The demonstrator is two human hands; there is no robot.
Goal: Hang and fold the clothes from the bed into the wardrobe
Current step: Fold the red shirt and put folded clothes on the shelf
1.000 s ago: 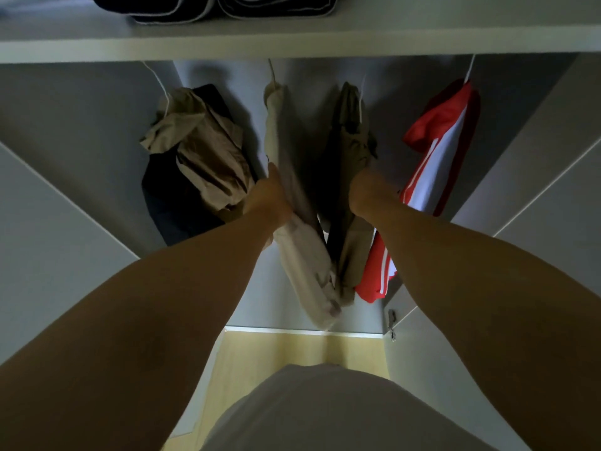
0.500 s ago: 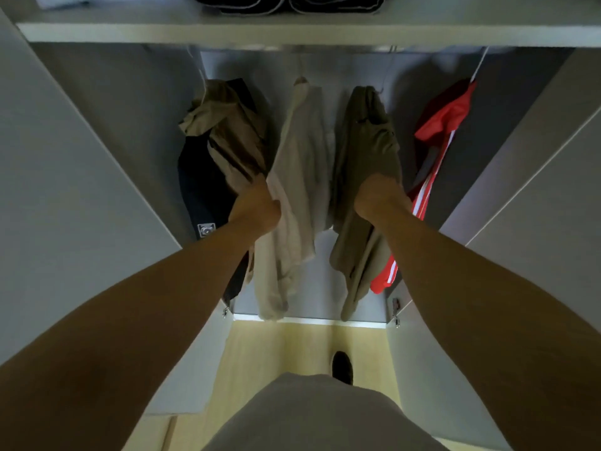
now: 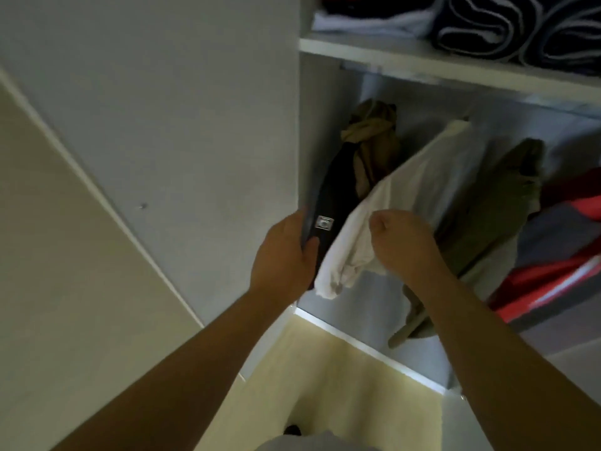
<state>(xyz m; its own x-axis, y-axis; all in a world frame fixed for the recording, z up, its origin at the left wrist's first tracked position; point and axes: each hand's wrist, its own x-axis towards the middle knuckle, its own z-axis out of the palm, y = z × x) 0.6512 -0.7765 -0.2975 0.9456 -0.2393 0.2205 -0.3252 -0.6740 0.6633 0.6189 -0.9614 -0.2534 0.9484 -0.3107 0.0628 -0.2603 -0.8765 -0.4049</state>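
Note:
Several garments hang from the wardrobe rail under a white shelf (image 3: 406,61). At the far left hangs a black garment (image 3: 335,196) with a small white label; my left hand (image 3: 284,255) grips its lower left edge, thumb lying on the cloth. To its right hangs a cream shirt (image 3: 419,177). My right hand (image 3: 401,245) is curled into a fist on the shirt's lower part and holds a fold of it. Behind my right forearm hangs an olive garment (image 3: 494,216), and a tan garment (image 3: 370,131) is bunched above the black one.
A red and white jacket (image 3: 553,271) hangs at the far right. Folded dark clothes (image 3: 487,24) lie on the shelf above. The wardrobe's grey side panel (image 3: 195,125) stands close on the left. Pale wooden floor (image 3: 325,385) shows below.
My view has swung to the left. My left hand left the cream shirt and took the black garment's edge. My right hand came off the olive garment onto the cream shirt.

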